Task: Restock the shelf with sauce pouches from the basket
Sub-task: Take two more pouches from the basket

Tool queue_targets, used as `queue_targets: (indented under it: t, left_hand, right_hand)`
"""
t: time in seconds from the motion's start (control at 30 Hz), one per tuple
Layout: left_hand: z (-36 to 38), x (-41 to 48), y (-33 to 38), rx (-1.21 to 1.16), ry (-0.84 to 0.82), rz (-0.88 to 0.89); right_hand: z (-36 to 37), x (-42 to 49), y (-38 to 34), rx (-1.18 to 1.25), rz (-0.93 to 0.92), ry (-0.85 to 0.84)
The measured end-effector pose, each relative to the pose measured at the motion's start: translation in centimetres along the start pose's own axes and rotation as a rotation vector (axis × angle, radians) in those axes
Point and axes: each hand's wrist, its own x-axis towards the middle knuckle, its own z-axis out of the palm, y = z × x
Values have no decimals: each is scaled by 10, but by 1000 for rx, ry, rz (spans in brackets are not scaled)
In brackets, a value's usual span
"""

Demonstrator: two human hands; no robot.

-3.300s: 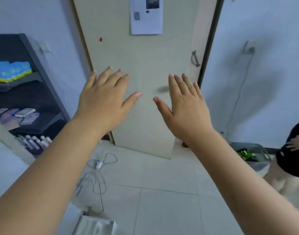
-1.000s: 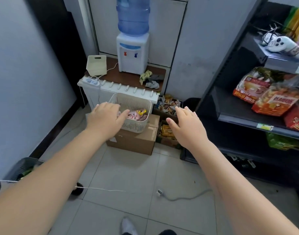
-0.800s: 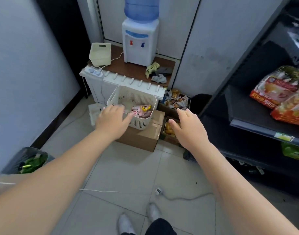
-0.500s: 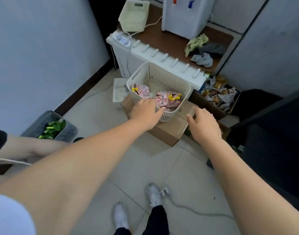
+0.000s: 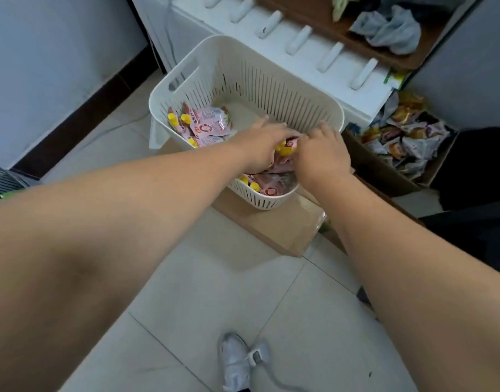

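A cream slotted basket (image 5: 271, 89) sits on a brown cardboard box (image 5: 274, 224) on the floor. It holds several pink sauce pouches (image 5: 212, 127) with yellow caps, some at its left side and more at its near right under my hands. My left hand (image 5: 260, 145) reaches into the basket and lies on the pouches with its fingers stretched forward. My right hand (image 5: 322, 152) is beside it, fingers curled down onto a pink pouch (image 5: 282, 162). Yellow caps show between the two hands. No shelf is in view.
An open carton of mixed snack packets (image 5: 407, 140) stands right of the basket. Behind the basket is a white cabinet edge with pegs (image 5: 299, 41) and crumpled cloths (image 5: 390, 26). A grey bin (image 5: 2, 182) is at far left. My shoe (image 5: 234, 360) and a cable lie on the tiles.
I have turned from the door to the basket and bent close to it. Both hands have moved from above its near rim down into it, onto the pouches.
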Motion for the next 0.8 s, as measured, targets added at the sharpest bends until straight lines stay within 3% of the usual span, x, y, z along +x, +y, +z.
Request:
queue_targets:
  t: [0.07,0.17,0.27,0.4,0.63,0.8]
  left_hand:
    - [14,9,-8,70,-34,44]
    - [18,16,-12,80,67,75]
    - [13,21,-19,324,188,132]
    - [3,13,-36,488,179,195]
    - [-11,10,-54,500,222,201]
    - [-13,5,-62,470,243,204]
  right_hand:
    - [11,16,-7,-42,32,0]
    - [19,37,-17,-140,66,-40]
    - [23,45,-25,-188,116,-20]
    - [25,41,-36,-228,42,-19]
    - [13,49,-62,-52,83,-28]
    - [18,53,-75,376,300,7]
